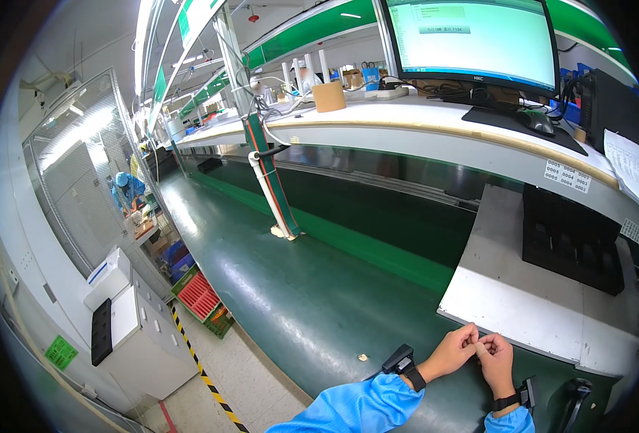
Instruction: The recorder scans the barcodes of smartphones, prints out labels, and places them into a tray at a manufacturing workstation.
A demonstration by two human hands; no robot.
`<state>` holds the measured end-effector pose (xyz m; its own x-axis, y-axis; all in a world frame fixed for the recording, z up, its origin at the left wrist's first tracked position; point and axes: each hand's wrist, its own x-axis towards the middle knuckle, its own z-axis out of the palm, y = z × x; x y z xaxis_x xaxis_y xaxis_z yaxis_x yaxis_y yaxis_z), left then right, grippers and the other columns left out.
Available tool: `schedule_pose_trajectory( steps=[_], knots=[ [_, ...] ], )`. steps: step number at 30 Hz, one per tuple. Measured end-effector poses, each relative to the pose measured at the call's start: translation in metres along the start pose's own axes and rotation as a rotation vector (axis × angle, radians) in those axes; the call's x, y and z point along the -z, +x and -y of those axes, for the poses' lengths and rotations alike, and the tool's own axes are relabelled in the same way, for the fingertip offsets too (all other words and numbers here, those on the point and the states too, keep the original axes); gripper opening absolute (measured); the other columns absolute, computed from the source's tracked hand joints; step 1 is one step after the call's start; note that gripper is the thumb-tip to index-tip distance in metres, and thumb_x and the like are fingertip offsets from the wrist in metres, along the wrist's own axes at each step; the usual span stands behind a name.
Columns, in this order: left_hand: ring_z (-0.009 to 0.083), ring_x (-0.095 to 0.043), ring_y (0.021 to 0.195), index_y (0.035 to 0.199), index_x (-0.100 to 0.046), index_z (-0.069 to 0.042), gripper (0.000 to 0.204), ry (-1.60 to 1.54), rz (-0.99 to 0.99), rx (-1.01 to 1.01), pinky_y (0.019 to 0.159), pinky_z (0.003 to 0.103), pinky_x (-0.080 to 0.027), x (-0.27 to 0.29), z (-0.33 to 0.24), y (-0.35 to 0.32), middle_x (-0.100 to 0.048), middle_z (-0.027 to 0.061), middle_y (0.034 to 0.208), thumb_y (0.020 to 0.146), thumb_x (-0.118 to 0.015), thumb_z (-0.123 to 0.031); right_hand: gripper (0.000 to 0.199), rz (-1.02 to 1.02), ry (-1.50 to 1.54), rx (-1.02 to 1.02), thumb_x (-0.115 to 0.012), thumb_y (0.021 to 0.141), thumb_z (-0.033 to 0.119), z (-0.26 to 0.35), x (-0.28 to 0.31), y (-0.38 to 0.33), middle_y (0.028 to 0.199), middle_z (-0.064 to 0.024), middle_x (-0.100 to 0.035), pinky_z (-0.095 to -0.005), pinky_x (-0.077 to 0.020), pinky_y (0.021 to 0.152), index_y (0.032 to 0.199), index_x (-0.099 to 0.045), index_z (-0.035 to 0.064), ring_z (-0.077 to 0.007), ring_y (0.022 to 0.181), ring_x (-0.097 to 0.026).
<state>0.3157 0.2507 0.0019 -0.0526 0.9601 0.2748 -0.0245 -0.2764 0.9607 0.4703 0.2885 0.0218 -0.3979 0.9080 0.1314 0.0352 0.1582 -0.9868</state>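
Over the front of the green bench top (291, 303), my left hand (451, 351) and my right hand (496, 363) meet at the fingertips. Both are closed in a pinch, thumbs against curled fingers. Anything between the fingertips is too small or hidden to make out. Blue sleeves cover my forearms, and each wrist wears a black strap with a small black device. Just beyond my fingers lies the near edge of a white board (507, 289). On it stands a black slotted holder (568, 242).
A dark handled tool (574, 400) lies right of my right hand. A post (265, 180) rises from the bench. The raised shelf carries a monitor (478, 43), a mouse (539, 123) and a tape roll (329, 97). Left are a white cabinet (143, 339), red crates (199, 294) and a co-worker (128, 189).
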Motion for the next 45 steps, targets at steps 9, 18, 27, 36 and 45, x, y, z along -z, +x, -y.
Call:
schedule_pose_trajectory(
  steps=[9, 18, 27, 36, 45],
  knots=[
    [0.0037, -0.043, 0.071, 0.090, -0.050, -0.004, 0.009, -0.004, -0.002, 0.010, 0.060, 0.022, -0.037, 0.000, 0.005, 0.004, -0.047, -0.0039, 0.078, 0.087, -0.058, 0.001, 0.006, 0.010, -0.007, 0.006, -0.068, 0.088, 0.004, 0.001, 0.001, 0.003, 0.071, 0.0020, -0.060, -0.0193, -0.0427, 0.053, 0.089, -0.062, 0.0020, -0.0033, 0.059, -0.052],
    [0.0037, -0.043, 0.070, 0.089, -0.050, -0.004, 0.009, 0.028, -0.019, 0.002, 0.059, 0.023, -0.037, 0.001, -0.003, -0.001, -0.047, -0.0040, 0.076, 0.087, -0.058, 0.001, 0.007, 0.004, 0.001, -0.003, -0.070, 0.088, 0.005, 0.005, -0.001, -0.001, 0.073, 0.0013, -0.062, -0.0195, -0.0428, 0.056, 0.089, -0.064, 0.0007, -0.0037, 0.062, -0.053],
    [0.0029, -0.043, 0.071, 0.090, -0.051, -0.005, 0.009, 0.006, -0.022, -0.034, 0.060, 0.022, -0.038, -0.005, 0.002, -0.002, -0.047, -0.0049, 0.077, 0.091, -0.060, -0.002, 0.005, -0.020, -0.009, -0.034, -0.068, 0.088, 0.004, 0.001, 0.001, -0.005, 0.073, 0.0042, -0.058, -0.0199, -0.0402, 0.058, 0.087, -0.064, 0.0018, -0.0030, 0.066, -0.049],
    [-0.0001, -0.043, 0.071, 0.090, -0.051, -0.005, 0.011, 0.000, -0.011, 0.076, 0.060, 0.018, -0.036, 0.007, -0.019, 0.006, -0.050, -0.0059, 0.080, 0.091, -0.059, 0.003, 0.006, 0.015, -0.017, -0.017, -0.068, 0.090, 0.007, 0.010, -0.005, 0.008, 0.074, 0.0055, -0.058, -0.0183, -0.0394, 0.060, 0.090, -0.065, 0.0013, -0.0009, 0.067, -0.048],
    [-0.0003, -0.041, 0.070, 0.091, -0.050, -0.004, 0.010, -0.065, 0.019, 0.085, 0.060, 0.018, -0.035, -0.003, -0.020, 0.000, -0.051, -0.0051, 0.081, 0.088, -0.056, 0.004, 0.007, -0.001, 0.019, -0.075, -0.069, 0.091, 0.007, 0.007, 0.001, -0.004, 0.074, 0.0065, -0.057, -0.0170, -0.0384, 0.060, 0.092, -0.064, 0.0020, 0.0002, 0.066, -0.047]
  ],
)
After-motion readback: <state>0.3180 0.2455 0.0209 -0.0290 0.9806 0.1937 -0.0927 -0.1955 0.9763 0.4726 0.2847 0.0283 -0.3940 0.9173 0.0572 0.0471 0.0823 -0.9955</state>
